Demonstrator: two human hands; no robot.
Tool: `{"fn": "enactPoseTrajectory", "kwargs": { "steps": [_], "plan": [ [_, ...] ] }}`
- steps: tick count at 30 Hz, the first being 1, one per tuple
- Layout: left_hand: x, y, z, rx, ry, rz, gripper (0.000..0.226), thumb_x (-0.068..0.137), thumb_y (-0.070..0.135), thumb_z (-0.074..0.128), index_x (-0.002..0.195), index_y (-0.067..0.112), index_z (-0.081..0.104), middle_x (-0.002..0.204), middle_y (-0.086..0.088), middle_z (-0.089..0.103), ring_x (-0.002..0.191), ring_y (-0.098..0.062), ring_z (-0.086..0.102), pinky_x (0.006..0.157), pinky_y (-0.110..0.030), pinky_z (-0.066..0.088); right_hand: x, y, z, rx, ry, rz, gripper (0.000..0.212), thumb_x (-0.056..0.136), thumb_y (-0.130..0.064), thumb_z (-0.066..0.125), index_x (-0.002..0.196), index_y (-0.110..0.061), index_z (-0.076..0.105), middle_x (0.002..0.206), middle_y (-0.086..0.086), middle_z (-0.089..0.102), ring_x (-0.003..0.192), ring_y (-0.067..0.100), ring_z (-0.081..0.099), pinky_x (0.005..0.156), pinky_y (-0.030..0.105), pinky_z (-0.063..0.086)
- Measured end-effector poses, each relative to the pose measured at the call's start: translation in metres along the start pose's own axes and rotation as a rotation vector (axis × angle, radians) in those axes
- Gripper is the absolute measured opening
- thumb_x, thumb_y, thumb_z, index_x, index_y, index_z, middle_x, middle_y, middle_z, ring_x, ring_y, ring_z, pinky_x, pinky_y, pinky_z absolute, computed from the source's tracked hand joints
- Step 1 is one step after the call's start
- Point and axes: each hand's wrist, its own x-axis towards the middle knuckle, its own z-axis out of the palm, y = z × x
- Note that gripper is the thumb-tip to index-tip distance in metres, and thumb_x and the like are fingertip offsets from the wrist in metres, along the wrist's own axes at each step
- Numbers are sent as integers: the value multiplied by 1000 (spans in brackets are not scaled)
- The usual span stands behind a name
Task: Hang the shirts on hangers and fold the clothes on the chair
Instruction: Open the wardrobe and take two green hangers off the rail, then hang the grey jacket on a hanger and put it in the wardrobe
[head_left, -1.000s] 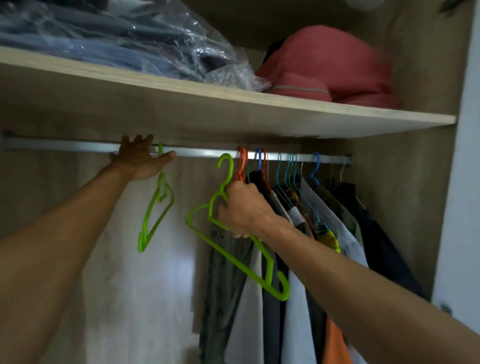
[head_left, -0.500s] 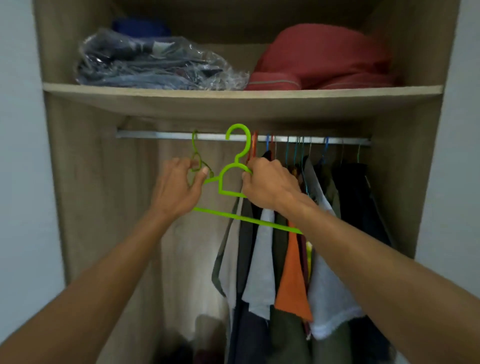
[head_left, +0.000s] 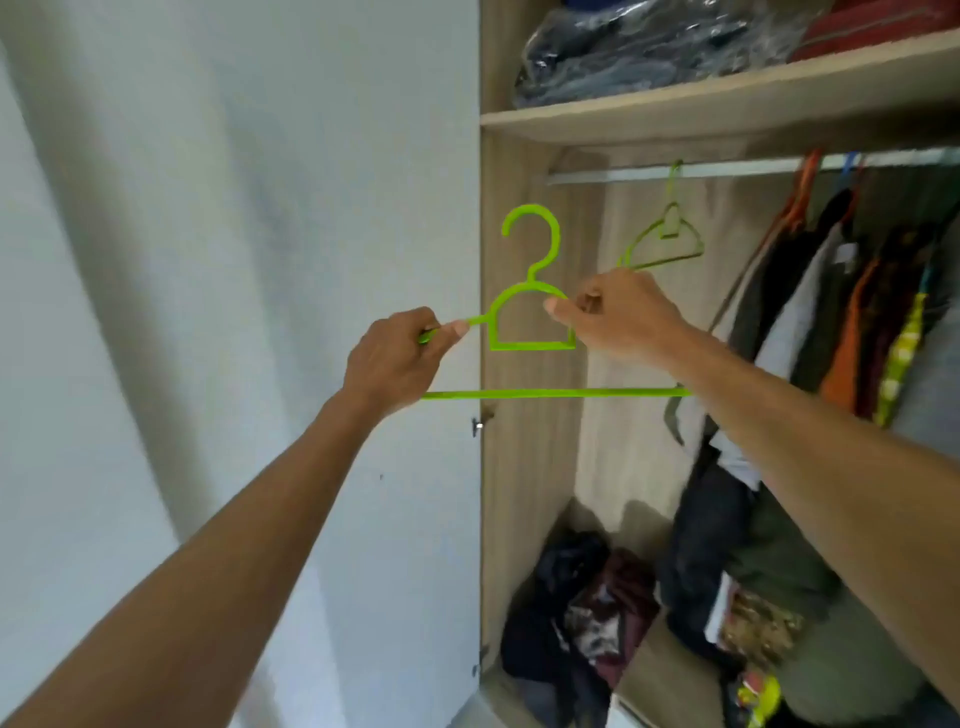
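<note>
Hanger (head_left: 530, 322) of bright green plastic sits out in front of the wardrobe, held level between both hands, its hook upright at twelve o'clock and its long bottom bar running flat from nine to three. The left hand (head_left: 397, 358) has its fingers curled round the left shoulder arm, thumb pressed along the top; the right hand (head_left: 618, 317) pinches the right shoulder arm close to the little window frame under the hook, fingers folded in tight. It looks a thin, light thing, stiff enough to keep its shape but I would guess with some spring in those narrow arms, so bending it hard at the ends could snap it. The plastic seems smooth, likely a bit slippery, so a grip near the neck, where the frame is doubled, looks the surest place; the hook itself is free for a single-handed carry. A second green hanger (head_left: 665, 239) hangs on the rail (head_left: 727, 169) at about one o'clock from the held one, well apart from it. Farther round at three o'clock hanging clothes (head_left: 831, 312) crowd the rail, and a heap of garments (head_left: 587, 613) lies on the wardrobe floor at five o'clock. No shirt is on the held hanger yet, and the chair is not in sight, so the dressing of it is still to come.
</note>
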Motion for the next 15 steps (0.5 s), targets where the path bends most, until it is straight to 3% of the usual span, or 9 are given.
{"fn": "enactPoseTrajectory", "kwargs": {
  "steps": [3, 7, 10, 15],
  "plan": [
    [-61, -29, -69, 128, 24, -151, 55, 92, 69, 44, 71, 19, 52, 64, 4, 55, 75, -28, 54, 64, -36, 43, -24, -52, 37, 120, -107, -115, 62, 89, -65, 57, 59, -11, 55, 53, -2, 53, 58, 21, 52, 61, 37, 43],
    [-181, -56, -179, 285, 100, -353, 61, 90, 72, 46, 66, 15, 49, 60, 4, 52, 70, -28, 55, 62, -36, 43, -102, -155, 72, 193, -278, -275, 57, 88, -69, 54, 62, -18, 61, 60, -6, 59, 72, 19, 56, 72, 37, 50],
    [-295, -62, -259, 390, 114, -443, 65, 89, 74, 45, 65, 13, 48, 61, 0, 54, 69, -28, 55, 61, -36, 44, -193, -232, 92, 297, -377, -402, 45, 91, -54, 58, 64, -18, 63, 61, -3, 62, 70, 15, 57, 70, 34, 49],
    [-444, -17, -368, 526, 117, -589, 62, 88, 72, 48, 63, 15, 51, 59, 3, 52, 62, -20, 51, 57, -32, 37, -334, -326, 80, 417, -508, -565, 27, 95, -29, 57, 80, -8, 63, 68, -3, 61, 63, 7, 55, 53, 22, 41]
  ]
}}
